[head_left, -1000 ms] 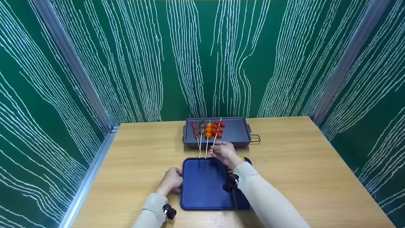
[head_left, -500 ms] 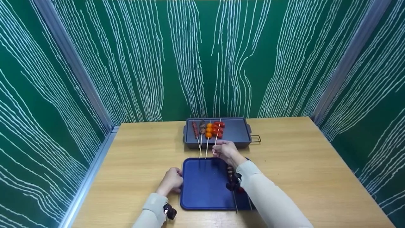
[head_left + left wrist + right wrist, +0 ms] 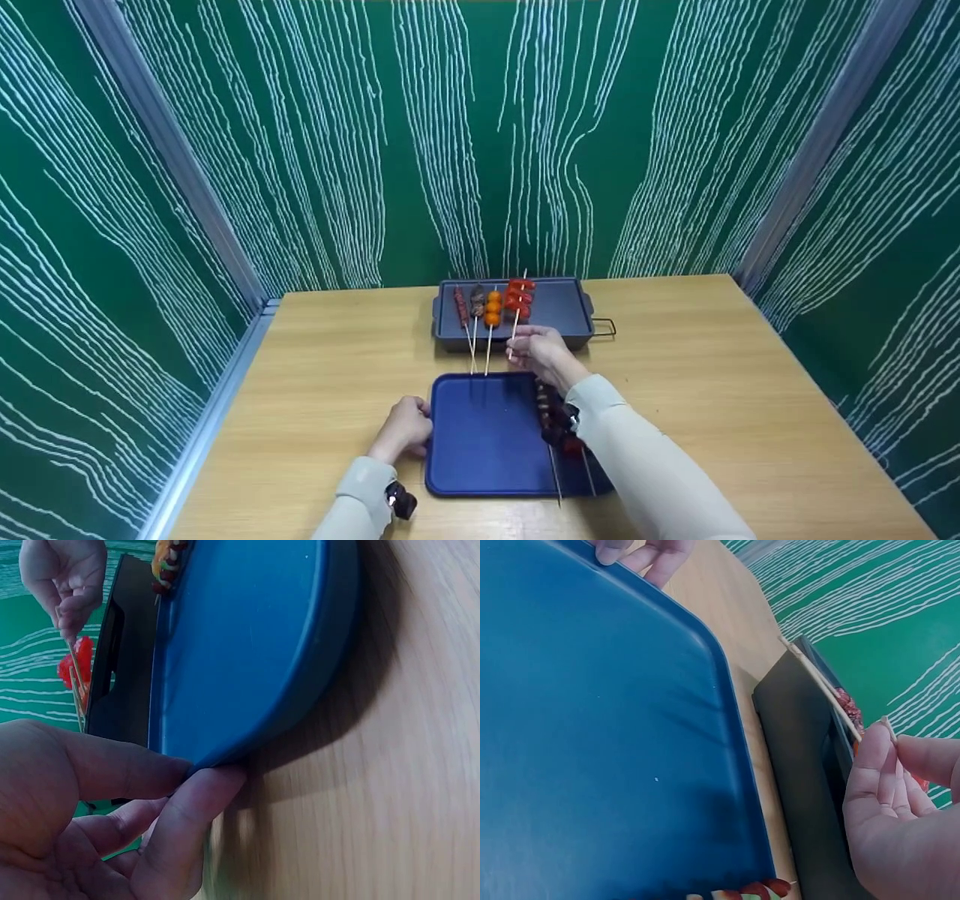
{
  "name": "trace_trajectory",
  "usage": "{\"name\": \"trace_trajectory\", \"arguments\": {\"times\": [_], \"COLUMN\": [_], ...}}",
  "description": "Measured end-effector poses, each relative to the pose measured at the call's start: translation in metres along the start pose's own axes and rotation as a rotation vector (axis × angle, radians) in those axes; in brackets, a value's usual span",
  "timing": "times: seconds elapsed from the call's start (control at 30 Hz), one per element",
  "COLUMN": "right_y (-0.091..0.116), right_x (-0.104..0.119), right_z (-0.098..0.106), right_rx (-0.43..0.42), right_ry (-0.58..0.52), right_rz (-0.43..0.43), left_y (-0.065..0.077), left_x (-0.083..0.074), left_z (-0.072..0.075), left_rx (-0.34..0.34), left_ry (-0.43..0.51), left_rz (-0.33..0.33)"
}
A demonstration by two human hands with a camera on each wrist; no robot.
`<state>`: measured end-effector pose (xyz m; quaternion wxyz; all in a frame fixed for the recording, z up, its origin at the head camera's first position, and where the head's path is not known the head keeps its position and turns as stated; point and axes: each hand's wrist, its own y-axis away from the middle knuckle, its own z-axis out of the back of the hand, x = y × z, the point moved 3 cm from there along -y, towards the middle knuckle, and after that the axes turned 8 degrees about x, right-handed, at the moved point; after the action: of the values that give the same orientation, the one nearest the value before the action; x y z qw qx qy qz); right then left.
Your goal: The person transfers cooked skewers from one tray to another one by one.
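My right hand (image 3: 541, 351) pinches the lower end of the wooden stick of a skewer of red pieces (image 3: 519, 297). Its red pieces are over the dark grill pan (image 3: 562, 307), just right of a skewer of orange balls (image 3: 492, 309). Further left on the pan lie a greyish-brown meat skewer (image 3: 478, 301) and a thin dark-red skewer (image 3: 461, 307), sticks hanging over the front edge. My left hand (image 3: 127, 802) grips the left rim of the blue tray (image 3: 487, 439) between thumb and fingers. In the right wrist view, the stick's end (image 3: 886, 726) sits between thumb and fingertip.
On the tray's right side lie other skewers, one of them brown and white (image 3: 543, 397), partly hidden under my right forearm. A wire handle (image 3: 604, 327) juts from the pan's right side. Green walls with white lines (image 3: 525, 150) enclose the wooden table (image 3: 337, 352).
My right hand has shifted a little right, and the red skewer has moved with it, its tip now higher and farther from the orange balls. My left hand stays at the tray.
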<state>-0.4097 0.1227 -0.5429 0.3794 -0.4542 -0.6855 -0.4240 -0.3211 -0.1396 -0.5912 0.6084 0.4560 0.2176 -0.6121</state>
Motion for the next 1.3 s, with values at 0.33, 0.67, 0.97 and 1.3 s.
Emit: {"name": "trace_trajectory", "arguments": {"times": [0.33, 0.67, 0.97, 1.3], "right_y": [0.011, 0.022, 0.030, 0.044], "right_x": [0.017, 0.029, 0.033, 0.039], "right_z": [0.004, 0.006, 0.011, 0.017], "right_rx": [-0.004, 0.005, 0.042, 0.075], "right_ry": [0.044, 0.069, 0.075, 0.073], "right_rz": [-0.011, -0.001, 0.018, 0.017], "left_y": [0.000, 0.000, -0.001, -0.001], "left_x": [0.002, 0.002, 0.003, 0.003], "left_z": [0.000, 0.000, 0.000, -0.002], "left_rx": [0.006, -0.006, 0.008, 0.015], "left_ry": [0.015, 0.014, 0.022, 0.020], "left_rz": [0.015, 0.019, 0.013, 0.018]}}
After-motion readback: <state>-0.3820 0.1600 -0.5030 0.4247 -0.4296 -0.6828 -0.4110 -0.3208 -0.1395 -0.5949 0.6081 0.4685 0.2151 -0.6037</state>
